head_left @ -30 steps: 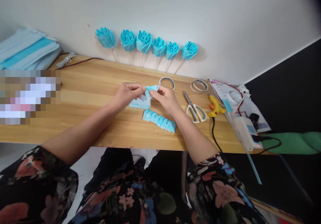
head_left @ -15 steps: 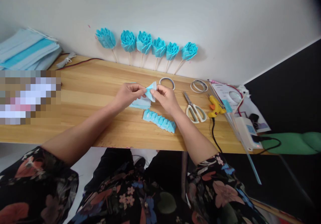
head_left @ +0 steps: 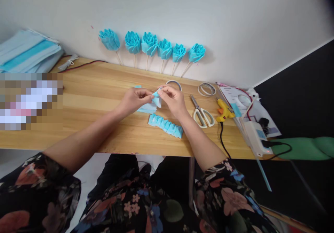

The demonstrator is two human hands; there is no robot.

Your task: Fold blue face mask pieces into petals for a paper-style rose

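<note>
Between my two hands is a small blue-and-white piece of mask fabric [head_left: 157, 101], partly folded. My left hand [head_left: 135, 99] pinches its left side between thumb and fingers. On the other side, my right hand [head_left: 172, 99] grips its top right edge, thumb in front. Beneath the hands lies a stack of light blue fabric pieces [head_left: 146, 108], partly covered. Closer to the table's front edge rests a row of folded blue fabric petals [head_left: 165, 125], overlapping one another.
Several blue fabric roses [head_left: 165, 49] on sticks lean against the wall. Rolls of tape [head_left: 207, 89], scissors [head_left: 200, 113], a yellow glue gun [head_left: 223, 110] and a white power strip [head_left: 257, 137] lie to the right. Face masks [head_left: 28, 52] are piled at the far left.
The fabric piece, earlier spread in a fan shape, is now folded smaller at its top right. My right fingers have curled over that edge; the things on the table stay in place.
</note>
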